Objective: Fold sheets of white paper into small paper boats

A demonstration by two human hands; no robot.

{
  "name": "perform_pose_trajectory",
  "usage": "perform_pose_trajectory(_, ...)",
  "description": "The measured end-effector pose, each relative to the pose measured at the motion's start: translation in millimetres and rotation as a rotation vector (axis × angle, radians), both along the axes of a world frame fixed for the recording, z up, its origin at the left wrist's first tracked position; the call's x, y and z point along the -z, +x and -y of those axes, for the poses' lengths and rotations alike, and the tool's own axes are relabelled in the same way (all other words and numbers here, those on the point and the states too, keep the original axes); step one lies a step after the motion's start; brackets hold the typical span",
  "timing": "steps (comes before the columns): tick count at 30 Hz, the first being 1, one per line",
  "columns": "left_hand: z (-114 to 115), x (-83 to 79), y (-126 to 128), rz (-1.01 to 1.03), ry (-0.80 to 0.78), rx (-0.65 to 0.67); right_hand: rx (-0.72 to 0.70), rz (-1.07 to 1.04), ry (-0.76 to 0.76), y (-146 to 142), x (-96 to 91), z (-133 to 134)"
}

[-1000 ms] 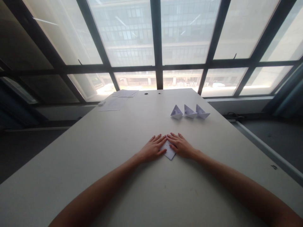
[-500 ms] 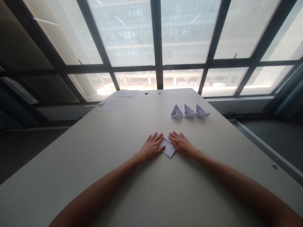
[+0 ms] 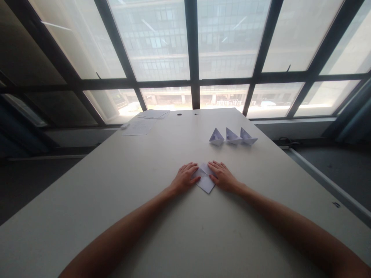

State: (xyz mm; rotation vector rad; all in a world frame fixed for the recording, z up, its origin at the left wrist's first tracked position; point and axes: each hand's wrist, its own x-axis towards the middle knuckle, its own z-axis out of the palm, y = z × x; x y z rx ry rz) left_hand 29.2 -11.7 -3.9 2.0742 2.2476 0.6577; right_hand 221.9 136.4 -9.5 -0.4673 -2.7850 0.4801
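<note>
A small folded sheet of white paper (image 3: 206, 184) lies flat before me, one corner pointing toward me and creases across its upper part. My left hand (image 3: 185, 178) is closed on its left corner, thumb on top and fingers along the far edge. On the opposite side my right hand (image 3: 222, 176) grips the right corner in the same way, its thumb resting near the centre fold. Both palms rest low by the table, and the fingers hide the paper's side corners.
Three folded paper boats (image 3: 232, 137) stand in a row beyond my right hand. Flat paper sheets (image 3: 139, 125) lie at the far left of the white table (image 3: 121, 181). Two dark round holes sit near its far edge, and tall framed windows (image 3: 162, 42) rise behind it.
My left hand has drawn slightly left and its fingers have curled in from lying spread. The right hand has shifted slightly outward, so more of the folded paper shows between them.
</note>
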Motion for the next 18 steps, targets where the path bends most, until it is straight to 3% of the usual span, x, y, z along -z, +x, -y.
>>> perform_pose_trajectory(8,0,-9.4,4,0.156,0.153,0.065,0.018,-0.309,-0.117,2,-8.7,1)
perform_pose_trajectory(18,1,-16.7,8,0.098,0.143,0.113,-0.022,-0.368,-0.093,1,-12.1,2)
